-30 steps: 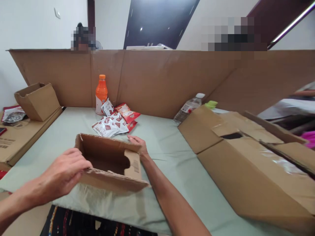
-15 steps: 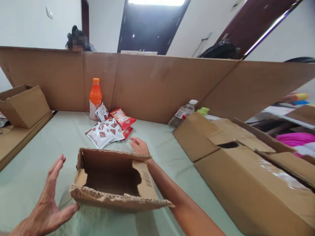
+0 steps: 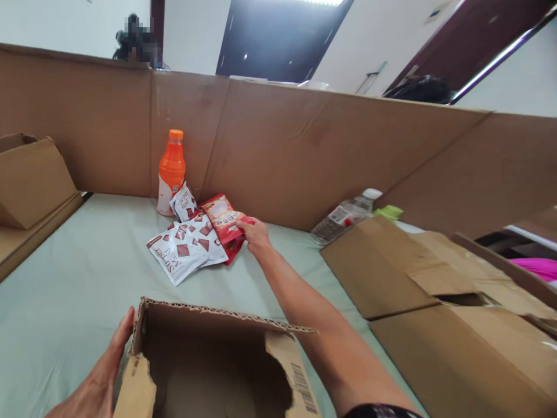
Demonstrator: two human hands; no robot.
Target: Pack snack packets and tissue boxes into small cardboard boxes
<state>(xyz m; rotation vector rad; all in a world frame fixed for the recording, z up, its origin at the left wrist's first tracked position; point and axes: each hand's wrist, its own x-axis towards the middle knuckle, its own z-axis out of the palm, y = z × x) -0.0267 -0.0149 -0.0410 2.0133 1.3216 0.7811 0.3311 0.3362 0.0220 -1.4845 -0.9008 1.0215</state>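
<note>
My right hand (image 3: 256,234) reaches over the table and pinches the right corner of a red snack packet (image 3: 221,216). Under and beside it lie white "Super Meal" pouches (image 3: 178,253) with brown shapes printed on them, and part of another red packet (image 3: 235,251). An open-topped cardboard box (image 3: 226,318) with torn edges stands close to me, its inside dark. Against its left side my left hand (image 3: 104,366) grips, fingers along the corner; the thumb is hidden. Behind the pouches, an orange drink bottle (image 3: 172,173) stands upright.
A tall cardboard partition (image 3: 270,145) runs across the back. To the right are large cardboard boxes (image 3: 435,348), with a tilted clear bottle (image 3: 346,216) and a light-green cap (image 3: 389,212) behind them. Another box (image 3: 35,180) sits at left. A person's head shows beyond the partition.
My right hand has moved forward and taken hold of the red packet's corner. The left hand has come against the box's side. The box now appears lower and nearer in view.
</note>
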